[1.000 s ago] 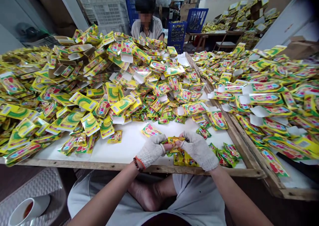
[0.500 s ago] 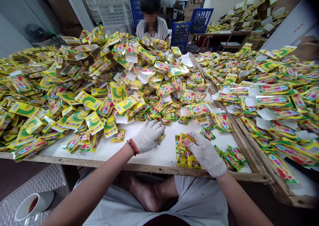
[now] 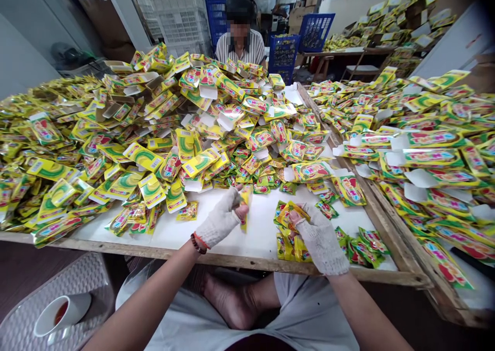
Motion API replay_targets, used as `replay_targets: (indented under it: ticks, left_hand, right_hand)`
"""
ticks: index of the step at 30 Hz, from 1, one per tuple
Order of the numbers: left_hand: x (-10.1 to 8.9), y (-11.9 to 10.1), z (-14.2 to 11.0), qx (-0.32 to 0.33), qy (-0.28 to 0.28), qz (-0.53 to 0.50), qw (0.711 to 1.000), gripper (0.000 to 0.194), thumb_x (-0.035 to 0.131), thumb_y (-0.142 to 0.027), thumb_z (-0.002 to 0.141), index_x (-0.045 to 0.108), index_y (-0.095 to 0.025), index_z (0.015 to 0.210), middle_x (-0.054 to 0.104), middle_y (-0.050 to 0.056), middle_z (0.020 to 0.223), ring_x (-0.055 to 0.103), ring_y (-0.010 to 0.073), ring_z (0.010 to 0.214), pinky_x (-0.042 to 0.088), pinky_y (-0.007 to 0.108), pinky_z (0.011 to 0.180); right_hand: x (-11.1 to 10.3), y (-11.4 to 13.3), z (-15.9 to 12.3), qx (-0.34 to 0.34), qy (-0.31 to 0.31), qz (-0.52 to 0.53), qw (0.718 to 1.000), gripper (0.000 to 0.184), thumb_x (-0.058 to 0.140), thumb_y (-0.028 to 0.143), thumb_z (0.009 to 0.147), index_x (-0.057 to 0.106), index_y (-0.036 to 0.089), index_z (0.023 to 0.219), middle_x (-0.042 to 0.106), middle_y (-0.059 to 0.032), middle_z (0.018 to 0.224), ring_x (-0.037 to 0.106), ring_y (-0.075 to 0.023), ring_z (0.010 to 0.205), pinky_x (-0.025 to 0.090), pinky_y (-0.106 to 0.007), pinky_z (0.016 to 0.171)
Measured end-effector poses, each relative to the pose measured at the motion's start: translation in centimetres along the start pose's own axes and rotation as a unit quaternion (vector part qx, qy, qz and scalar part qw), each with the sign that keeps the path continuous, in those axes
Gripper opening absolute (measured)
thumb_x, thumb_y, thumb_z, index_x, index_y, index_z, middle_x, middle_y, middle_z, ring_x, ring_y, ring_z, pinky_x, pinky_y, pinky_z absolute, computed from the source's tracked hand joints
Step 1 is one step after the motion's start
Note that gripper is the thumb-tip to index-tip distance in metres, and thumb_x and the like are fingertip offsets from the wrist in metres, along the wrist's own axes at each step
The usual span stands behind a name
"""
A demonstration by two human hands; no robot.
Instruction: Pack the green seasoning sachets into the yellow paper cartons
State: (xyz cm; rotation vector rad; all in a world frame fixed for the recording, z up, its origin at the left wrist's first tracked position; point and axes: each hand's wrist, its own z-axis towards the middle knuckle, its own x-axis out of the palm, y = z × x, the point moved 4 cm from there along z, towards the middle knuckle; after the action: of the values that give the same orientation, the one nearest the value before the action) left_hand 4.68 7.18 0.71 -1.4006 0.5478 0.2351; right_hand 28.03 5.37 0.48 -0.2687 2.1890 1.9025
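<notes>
The left hand (image 3: 220,218) is pinching a thin yellow box (image 3: 244,225) over the white table (image 3: 258,240), and the right hand (image 3: 323,240) is gripping shiny packets (image 3: 288,217) nearby. The box is looking light and a bit stiff (thin card is likely squashing easily), so its long edges are giving the best hold; the packets are looking soft and slippery. Unlike before, the left fingers are curling, not lying flat.

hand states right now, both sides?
Left hand: closed on a yellow box, held edge-on.
Right hand: closed on yellow packets, pinched at the thumb.
</notes>
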Motion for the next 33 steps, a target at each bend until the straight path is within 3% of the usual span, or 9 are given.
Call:
replay_targets:
  ticks: [4, 8, 12, 15, 17, 19, 22, 26, 33]
  left_hand:
    - [-0.4, 0.4, -0.9, -0.079, -0.035, -0.083, 0.993, 0.053, 0.032, -0.052, 0.093, 0.04, -0.016, 0.13, 0.061, 0.005, 0.089, 0.06, 0.0146, 0.068, 0.053, 0.03, 0.065]
    - [-1.7, -1.0, -1.3, 0.0, -0.06, 0.139, 0.989, 0.04, 0.041, -0.03, 0.09, 0.046, -0.019, 0.128, 0.062, 0.008, 0.099, 0.062, 0.0186, 0.083, 0.052, 0.035, 0.078]
    - [-0.4, -2.8, -1.5, 0.189, 0.055, 0.375, 0.906, 0.063, 0.054, -0.007, 0.07, 0.045, -0.023, 0.131, 0.041, 0.015, 0.141, 0.042, 0.0311, 0.128, 0.037, 0.049, 0.103]
    - [1.2, -2.6, -0.9, 0.253, 0.149, 0.464, 0.836, 0.06, 0.056, -0.007, 0.071, 0.046, -0.025, 0.128, 0.035, 0.014, 0.146, 0.027, 0.037, 0.137, 0.021, 0.064, 0.107]
    - [1.9, -2.5, -0.3, 0.263, 0.187, 0.479, 0.817, 0.049, 0.055, -0.009, 0.074, 0.049, -0.023, 0.12, 0.044, 0.012, 0.14, 0.029, 0.0356, 0.137, 0.017, 0.065, 0.107]
    - [1.9, -2.7, 0.4, 0.234, 0.191, 0.469, 0.83, 0.042, 0.06, -0.014, 0.07, 0.051, -0.02, 0.111, 0.055, 0.012, 0.125, 0.039, 0.0339, 0.129, 0.019, 0.061, 0.108]
    - [1.5, -3.3, 0.6, 0.141, 0.151, 0.414, 0.887, 0.042, 0.065, -0.025, 0.065, 0.051, -0.017, 0.104, 0.06, 0.008, 0.1, 0.056, 0.0282, 0.101, 0.037, 0.049, 0.098]
    - [1.8, -3.7, -0.9, 0.089, 0.089, 0.318, 0.94, 0.046, 0.06, -0.033, 0.069, 0.047, -0.017, 0.111, 0.054, 0.009, 0.107, 0.055, 0.0236, 0.092, 0.048, 0.035, 0.078]
    - [2.5, -3.4, -2.3, 0.079, 0.103, 0.295, 0.947, 0.053, 0.062, -0.027, 0.067, 0.049, -0.02, 0.117, 0.051, 0.008, 0.108, 0.054, 0.0241, 0.095, 0.047, 0.035, 0.081]
  right_hand:
    - [-0.7, 0.2, -0.2, 0.006, -0.016, 0.003, 1.0, 0.041, 0.058, 0.051, 0.08, 0.059, 0.018, 0.104, 0.068, -0.004, 0.09, 0.064, -0.0144, 0.059, 0.054, -0.024, 0.05]
    - [-1.2, -0.4, -0.2, 0.02, -0.015, 0.015, 1.0, 0.04, 0.058, 0.05, 0.081, 0.057, 0.019, 0.107, 0.068, -0.0046, 0.092, 0.066, -0.0157, 0.063, 0.055, -0.025, 0.054]
    - [-1.5, -1.0, -0.3, 0.029, -0.012, 0.006, 0.999, 0.04, 0.056, 0.051, 0.083, 0.056, 0.02, 0.109, 0.068, -0.0037, 0.086, 0.064, -0.0154, 0.058, 0.056, -0.027, 0.054]
    - [-1.6, -0.8, -0.4, 0.024, -0.015, 0.003, 1.0, 0.041, 0.056, 0.05, 0.083, 0.056, 0.02, 0.11, 0.068, -0.0046, 0.088, 0.065, -0.0166, 0.061, 0.056, -0.027, 0.054]
    - [-1.5, -0.6, -0.5, 0.017, -0.014, 0.0, 1.0, 0.04, 0.055, 0.05, 0.083, 0.057, 0.02, 0.108, 0.068, -0.0054, 0.091, 0.065, -0.017, 0.062, 0.055, -0.027, 0.053]
    - [-1.4, -0.4, -0.7, 0.006, -0.016, -0.015, 1.0, 0.039, 0.054, 0.05, 0.083, 0.057, 0.019, 0.107, 0.068, -0.0058, 0.092, 0.065, -0.0167, 0.062, 0.054, -0.027, 0.053]
    - [-1.1, -0.4, -0.9, -0.015, -0.03, -0.068, 0.997, 0.037, 0.053, 0.048, 0.084, 0.058, 0.018, 0.107, 0.068, -0.0065, 0.093, 0.065, -0.0169, 0.065, 0.054, -0.028, 0.059]
    - [-0.6, -0.2, -0.9, -0.066, -0.034, -0.149, 0.986, 0.032, 0.052, 0.045, 0.085, 0.061, 0.02, 0.102, 0.069, -0.0073, 0.094, 0.064, -0.0214, 0.085, 0.052, -0.032, 0.076]
    - [-0.4, 0.4, -0.4, -0.052, 0.038, -0.138, 0.988, 0.028, 0.053, 0.044, 0.084, 0.064, 0.021, 0.095, 0.07, -0.0044, 0.087, 0.065, -0.0196, 0.077, 0.052, -0.028, 0.068]
